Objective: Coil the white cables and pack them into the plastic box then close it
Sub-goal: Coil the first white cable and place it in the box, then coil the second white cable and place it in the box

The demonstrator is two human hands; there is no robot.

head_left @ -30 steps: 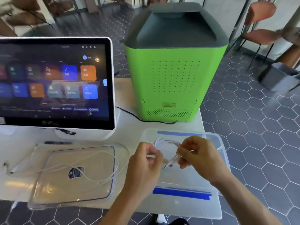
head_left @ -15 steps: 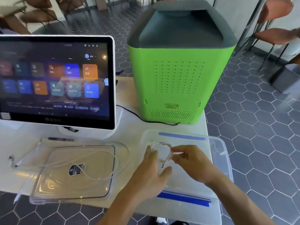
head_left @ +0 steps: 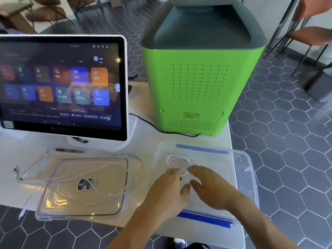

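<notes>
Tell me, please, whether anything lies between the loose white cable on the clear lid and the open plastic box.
Nothing visible blocks it: the loose white cable lies across the clear lid, and the transparent plastic box beside it stands open.

The near side of the coiled white cable (head_left: 177, 161) is covered by the left hand (head_left: 166, 192) and the right hand (head_left: 212, 187), so it cannot be told whether it is touched by the fingers. The screen (head_left: 61, 87) is cut off by the left edge, and its small words are too blurry to be read. The top of the green machine (head_left: 197, 90) is cut off above. The little label (head_left: 190, 115) on it cannot be read. The chairs (head_left: 309, 35) are blurred.
</notes>
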